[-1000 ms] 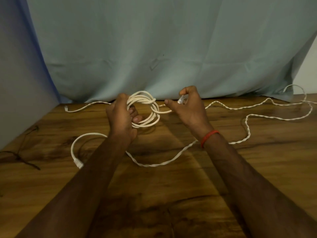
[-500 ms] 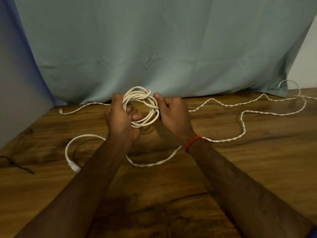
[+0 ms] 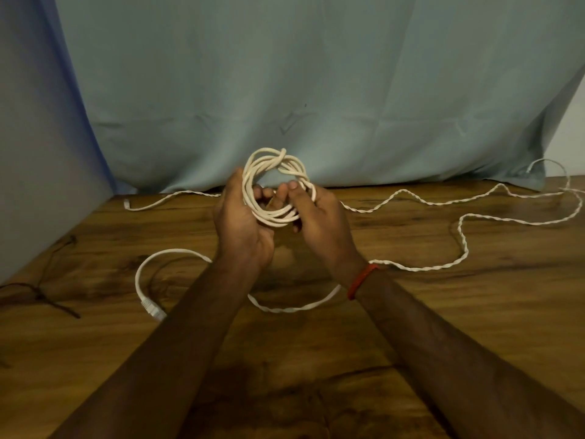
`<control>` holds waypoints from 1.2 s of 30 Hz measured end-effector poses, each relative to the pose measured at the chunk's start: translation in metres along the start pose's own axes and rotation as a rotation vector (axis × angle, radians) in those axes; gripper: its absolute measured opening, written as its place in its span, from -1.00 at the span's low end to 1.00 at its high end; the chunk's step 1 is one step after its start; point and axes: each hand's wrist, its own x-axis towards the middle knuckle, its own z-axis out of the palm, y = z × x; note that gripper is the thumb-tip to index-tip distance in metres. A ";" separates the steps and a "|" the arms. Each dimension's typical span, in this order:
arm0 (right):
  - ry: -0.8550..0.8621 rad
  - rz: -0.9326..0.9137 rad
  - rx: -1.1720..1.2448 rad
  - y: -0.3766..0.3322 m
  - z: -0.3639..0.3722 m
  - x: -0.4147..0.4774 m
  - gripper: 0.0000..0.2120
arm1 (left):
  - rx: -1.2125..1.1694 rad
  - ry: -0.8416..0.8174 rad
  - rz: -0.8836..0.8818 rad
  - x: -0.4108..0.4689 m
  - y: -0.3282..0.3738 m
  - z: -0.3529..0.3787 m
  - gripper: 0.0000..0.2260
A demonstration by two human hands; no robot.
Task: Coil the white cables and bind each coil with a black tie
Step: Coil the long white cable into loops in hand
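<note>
- My left hand (image 3: 240, 228) grips the nine o'clock side of the white cable coil (image 3: 274, 218), with my fingers (image 3: 260, 193) curled through its middle
- My right hand (image 3: 321, 218), a red band (image 3: 361, 280) on its wrist, pinches the coil's three o'clock side, thumb on top
- The coil is held upright above the wooden counter (image 3: 474, 327), at twelve o'clock ahead of me
- A twisted white cable (image 3: 459, 224) trails loose over the counter toward three o'clock
- A flat white cable (image 3: 171, 252) loops at seven o'clock of my hands, its plug (image 3: 152, 308) lying on the counter
- Black ties (image 3: 41, 293) lie at eight o'clock, near the counter's edge

You had a dark-grained wooden worktop (image 3: 474, 327) before you; a pale blue cloth (image 3: 316, 74) hung behind it, white wall (image 3: 573, 137) at its right.
</note>
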 end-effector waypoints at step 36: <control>-0.244 -0.473 -0.770 -0.005 -0.051 0.022 -0.66 | 1.465 -0.614 0.596 0.017 0.028 -0.039 -0.54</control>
